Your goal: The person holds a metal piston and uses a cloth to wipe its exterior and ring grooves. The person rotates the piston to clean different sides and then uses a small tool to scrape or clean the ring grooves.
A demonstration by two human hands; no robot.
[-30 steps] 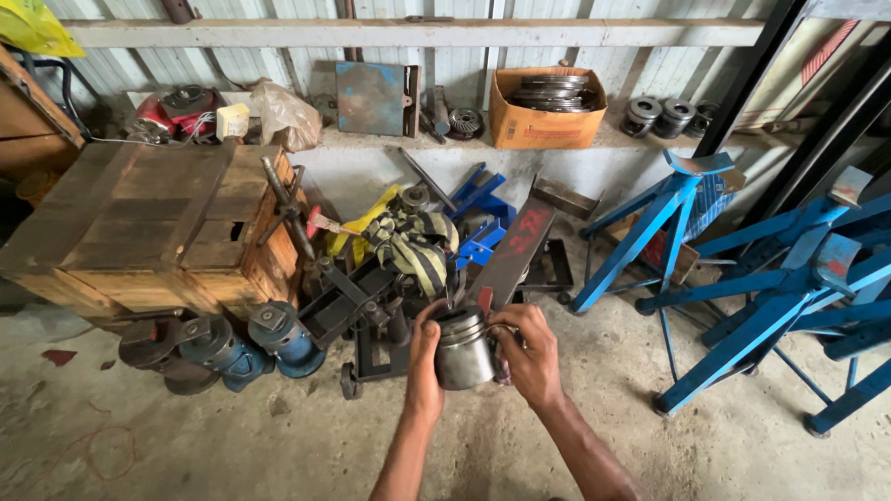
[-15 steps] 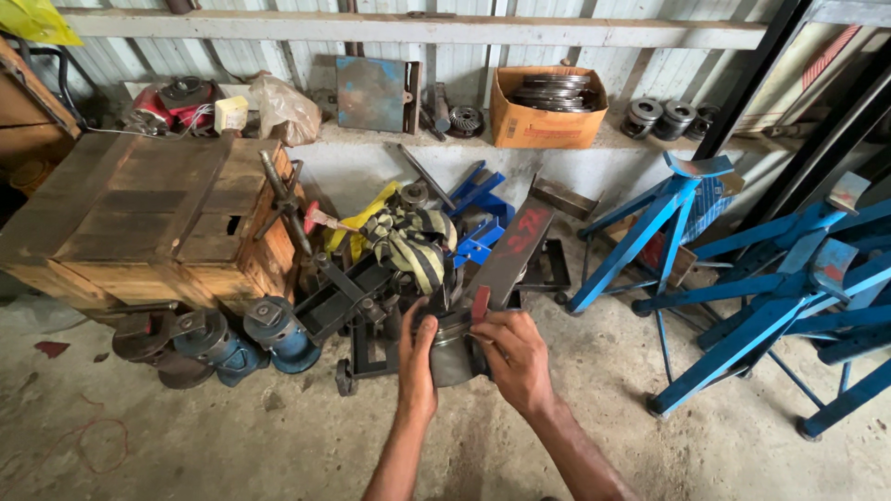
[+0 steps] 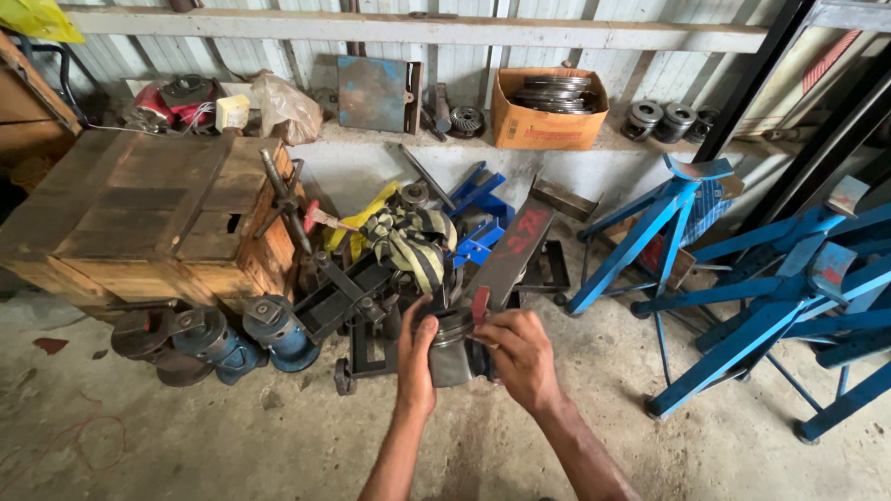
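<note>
Piston [image 3: 453,357] upright between hands, crown downward.

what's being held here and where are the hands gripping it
A dark grey metal cylinder, like a piston. The left hand clasps its side wall; the right hand pinches a small red strip at its top rim.

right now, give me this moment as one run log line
left hand: grips side of grey metal cylinder | right hand: fingers at cylinder's top rim by small red piece | backdrop: wooden crate, blue stands
</note>
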